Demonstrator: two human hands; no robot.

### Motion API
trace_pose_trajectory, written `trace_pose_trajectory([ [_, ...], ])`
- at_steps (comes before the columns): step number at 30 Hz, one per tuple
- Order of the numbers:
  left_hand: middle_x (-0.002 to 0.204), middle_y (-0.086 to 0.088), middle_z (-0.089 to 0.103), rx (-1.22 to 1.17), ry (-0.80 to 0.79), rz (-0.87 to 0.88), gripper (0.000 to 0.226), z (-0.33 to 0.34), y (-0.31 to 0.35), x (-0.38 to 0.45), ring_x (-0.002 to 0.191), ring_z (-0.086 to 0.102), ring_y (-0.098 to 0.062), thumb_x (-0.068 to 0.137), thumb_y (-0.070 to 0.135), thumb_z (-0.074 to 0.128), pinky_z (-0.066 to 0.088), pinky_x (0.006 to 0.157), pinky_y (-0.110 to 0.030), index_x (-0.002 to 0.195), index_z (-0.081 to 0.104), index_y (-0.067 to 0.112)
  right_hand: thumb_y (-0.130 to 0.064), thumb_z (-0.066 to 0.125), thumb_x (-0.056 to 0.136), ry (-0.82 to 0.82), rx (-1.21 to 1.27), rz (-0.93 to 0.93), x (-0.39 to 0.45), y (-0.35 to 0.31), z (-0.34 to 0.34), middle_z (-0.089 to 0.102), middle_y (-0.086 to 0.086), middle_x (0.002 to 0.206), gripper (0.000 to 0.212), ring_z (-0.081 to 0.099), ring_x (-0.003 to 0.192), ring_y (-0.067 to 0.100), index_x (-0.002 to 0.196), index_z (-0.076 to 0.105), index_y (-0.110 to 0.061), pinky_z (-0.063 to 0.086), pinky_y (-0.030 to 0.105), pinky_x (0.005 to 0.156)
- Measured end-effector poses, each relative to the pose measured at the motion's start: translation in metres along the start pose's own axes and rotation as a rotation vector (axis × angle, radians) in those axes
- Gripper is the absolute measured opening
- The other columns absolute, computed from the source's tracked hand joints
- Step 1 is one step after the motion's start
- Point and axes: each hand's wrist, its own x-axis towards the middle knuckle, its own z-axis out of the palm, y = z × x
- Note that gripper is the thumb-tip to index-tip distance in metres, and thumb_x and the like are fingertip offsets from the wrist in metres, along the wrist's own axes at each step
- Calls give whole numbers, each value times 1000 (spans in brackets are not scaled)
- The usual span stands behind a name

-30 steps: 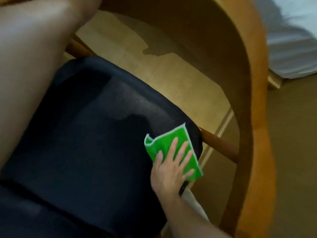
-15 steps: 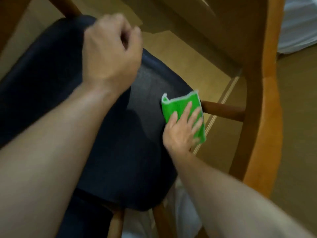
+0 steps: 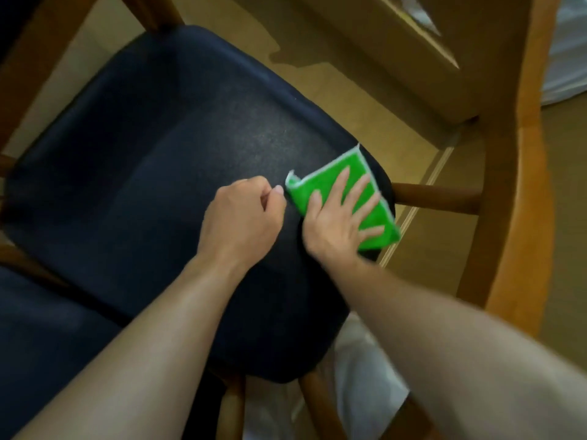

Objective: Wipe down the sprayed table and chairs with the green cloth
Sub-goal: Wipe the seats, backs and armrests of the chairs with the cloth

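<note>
- Our left hand (image 3: 243,214), loosely curled and apparently empty, has dropped beside the folded green cloth (image 3: 365,198).
- Our right hand (image 3: 338,217) still presses it flat on the dark padded chair seat (image 3: 158,154), right of centre; wiping continues.

Beyond my hands a tan floor (image 3: 333,74), past my right a pale baseboard strip (image 3: 422,198), below my forearms white fabric (image 3: 359,376), far right white bedding (image 3: 568,58)
</note>
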Motion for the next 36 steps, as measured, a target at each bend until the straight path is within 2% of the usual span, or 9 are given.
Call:
trace_pose_trajectory([
  [4, 49, 6, 47, 5, 12, -64, 42, -9, -14, -7, 44, 46, -11, 95, 39, 48, 32, 44, -23, 60, 48, 15, -55, 15, 96, 73, 35, 28, 29, 16, -17, -7, -8, 162, 60, -7, 148, 26, 151, -2, -40, 1, 70, 109],
  [9, 47, 5, 45, 0, 56, -92, 45, -18, -12, -7, 45, 45, -11, 94, 37, 49, 27, 43, -24, 56, 44, 14, -54, 32, 95, -12, -11, 264, -120, 21, 37, -1, 8, 163, 75, -1, 147, 38, 151, -12, -29, 12, 70, 109],
  [12, 48, 3, 45, -6, 82, -88, 46, -20, -10, -6, 49, 44, -11, 94, 36, 48, 27, 48, -32, 55, 42, 12, -52, 71, 72, -181, -184, 35, -196, -1, 60, 31, 25, 152, 97, 31, 133, 56, 149, 31, -11, 28, 81, 89],
  [15, 49, 4, 47, -5, 87, -84, 46, -23, -14, -4, 48, 46, -12, 96, 37, 47, 34, 48, -31, 56, 45, 14, -59, 56, 75, -214, -256, -175, -192, 1, 60, 30, 24, 152, 90, 32, 131, 57, 147, 32, -12, 26, 85, 82],
  [19, 47, 4, 45, -8, 101, -124, 46, -23, -18, -7, 44, 42, -10, 96, 37, 46, 30, 46, -30, 56, 43, 14, -62, 17, 91, -108, -211, -487, -96, 15, 36, -24, -8, 156, 69, -21, 142, 26, 147, -19, -43, -11, 73, 101],
  [21, 46, 7, 42, -21, 115, -149, 47, -25, -22, -11, 41, 40, -9, 95, 38, 46, 29, 44, -26, 55, 41, 15, -63, 12, 91, -48, -210, -488, -26, 8, 15, -24, -16, 154, 63, -24, 140, 19, 145, -17, -49, -15, 66, 103],
  [28, 52, -5, 52, -99, 240, -235, 48, -46, -42, -17, 42, 42, -9, 96, 34, 47, 33, 38, -16, 58, 47, 4, -56, 15, 94, 74, -86, -171, -18, -25, 15, -12, -5, 162, 63, -12, 147, 30, 152, -2, -40, 2, 73, 107],
  [33, 55, -9, 58, -34, 232, -245, 46, -49, -42, -25, 56, 52, -17, 95, 35, 47, 37, 48, -19, 63, 56, 2, -56, 42, 85, -198, -325, -785, -188, 19, 59, 10, 2, 161, 67, 17, 145, 38, 149, 29, -40, 23, 81, 95],
  [36, 54, -7, 58, 8, 203, -267, 45, -47, -38, -29, 50, 50, -17, 95, 35, 47, 36, 48, -20, 65, 57, 2, -62, 40, 84, -302, -337, -763, -169, 29, 45, 13, -7, 161, 66, 14, 145, 33, 147, 25, -49, 27, 81, 91],
])
